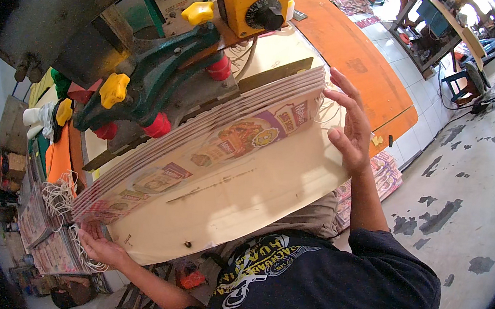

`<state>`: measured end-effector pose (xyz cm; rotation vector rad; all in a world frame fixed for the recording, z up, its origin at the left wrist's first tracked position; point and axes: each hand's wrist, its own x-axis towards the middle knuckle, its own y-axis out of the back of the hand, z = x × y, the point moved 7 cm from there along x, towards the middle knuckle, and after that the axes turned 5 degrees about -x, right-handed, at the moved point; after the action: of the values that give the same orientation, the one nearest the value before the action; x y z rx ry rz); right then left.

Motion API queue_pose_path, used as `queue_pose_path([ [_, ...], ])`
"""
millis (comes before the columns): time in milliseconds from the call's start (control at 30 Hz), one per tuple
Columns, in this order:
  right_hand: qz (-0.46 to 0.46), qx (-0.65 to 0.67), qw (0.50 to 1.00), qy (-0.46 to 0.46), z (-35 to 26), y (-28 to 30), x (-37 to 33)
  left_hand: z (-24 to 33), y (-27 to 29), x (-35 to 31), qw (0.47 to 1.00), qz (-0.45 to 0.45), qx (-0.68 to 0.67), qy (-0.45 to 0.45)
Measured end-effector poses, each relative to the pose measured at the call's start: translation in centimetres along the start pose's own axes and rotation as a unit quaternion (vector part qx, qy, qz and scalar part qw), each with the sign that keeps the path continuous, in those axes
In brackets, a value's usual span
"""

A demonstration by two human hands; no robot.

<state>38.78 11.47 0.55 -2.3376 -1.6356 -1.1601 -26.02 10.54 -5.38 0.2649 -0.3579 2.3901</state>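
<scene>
Printed sheets point(203, 153), layered, multicoloured, pale-edged

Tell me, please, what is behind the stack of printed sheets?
Behind the stack, a metal strip shows above its edge, with a green frame and red knobs farther back. Whatever lies lower behind the stack is hidden.

A workshop: green machine point(147, 79), yellow control box point(236, 4), patchy floor point(465, 187).

Head-worn fisheye view, facing down, close above cream worktop point(268, 183)
</scene>
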Motion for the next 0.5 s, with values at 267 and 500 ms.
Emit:
queue_pose_path([
  [267,-0.001,0.0,1.0,-0.004,0.64,0.06,-0.18,0.79,-0.37,-0.45,1.0,0.025,0.012,-0.006],
  [500,-0.004,-0.024,1.0,-0.018,0.58,-0.07,-0.15,0.4,-0.72,-0.47,1.0,0.0,-0.002,-0.01],
])
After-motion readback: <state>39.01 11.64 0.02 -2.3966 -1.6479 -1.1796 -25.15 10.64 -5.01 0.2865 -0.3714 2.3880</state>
